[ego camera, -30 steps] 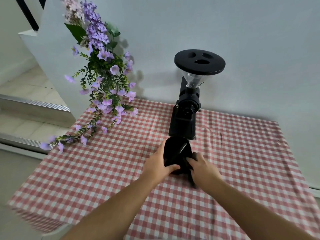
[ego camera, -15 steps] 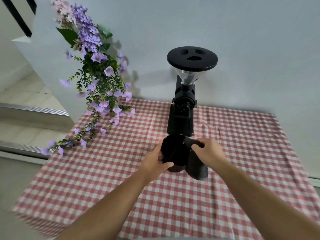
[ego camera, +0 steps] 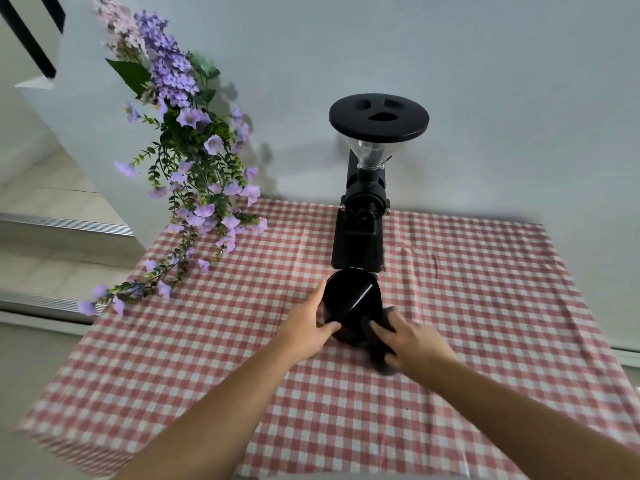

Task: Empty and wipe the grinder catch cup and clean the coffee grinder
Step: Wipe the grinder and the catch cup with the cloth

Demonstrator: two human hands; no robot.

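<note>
white wall [ego camera: 485,64], checked tablecloth [ego camera: 485,306], tiled steps [ego camera: 52,202]

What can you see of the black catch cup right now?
The catch cup is a glossy black round container, apparently plastic, standing open-topped on the checked tablecloth just in front of the grinder, out of its dock. Its inside looks dark; any grounds cannot be made out. The left hand wraps its left side; the right hand presses a dark cloth against its right side.
</note>
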